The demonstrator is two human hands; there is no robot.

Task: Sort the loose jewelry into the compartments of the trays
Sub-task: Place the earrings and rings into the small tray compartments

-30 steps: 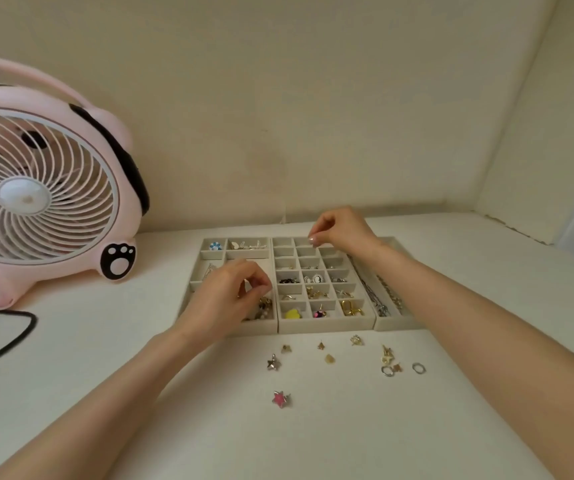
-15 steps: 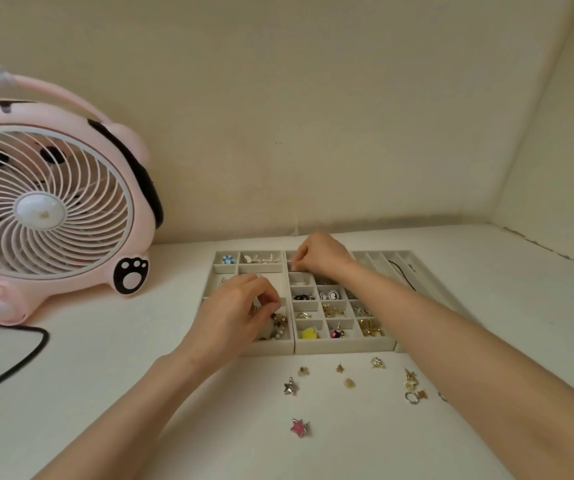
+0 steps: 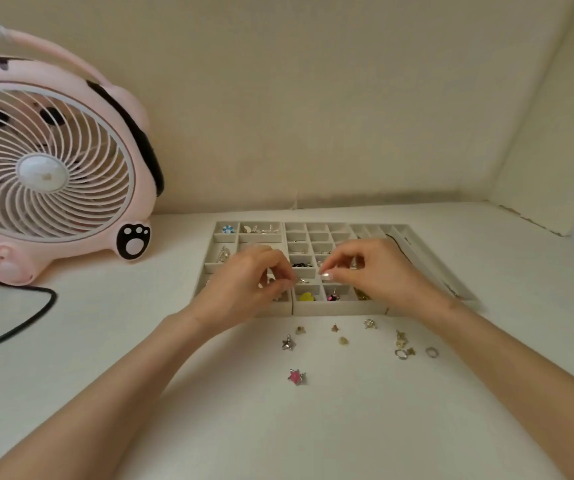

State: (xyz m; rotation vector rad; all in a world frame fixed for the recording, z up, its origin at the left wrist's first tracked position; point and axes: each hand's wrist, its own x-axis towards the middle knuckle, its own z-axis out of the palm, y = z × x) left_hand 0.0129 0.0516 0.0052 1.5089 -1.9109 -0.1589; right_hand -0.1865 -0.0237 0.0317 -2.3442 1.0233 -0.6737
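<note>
While a pink fan [image 3: 49, 168] is standing at the left against a cream wall [image 3: 313, 98], its black cable [image 3: 18, 327] is trailing over the white table [image 3: 347, 427]. Grey trays [image 3: 341, 308] are sitting side by side mid-table, compartments partly filled. Loose jewelry [image 3: 288, 342] of stars, studs and rings is lying just in front of them. The left hand [image 3: 244, 289] is hovering over the left tray, curled fingers pinching a small silver piece [image 3: 301, 280]. The right hand [image 3: 379, 271], thumb and forefinger tips meeting, is now hovering just beside the left, no longer at the far compartments as a second ago; whether it is holding anything I cannot tell.
</note>
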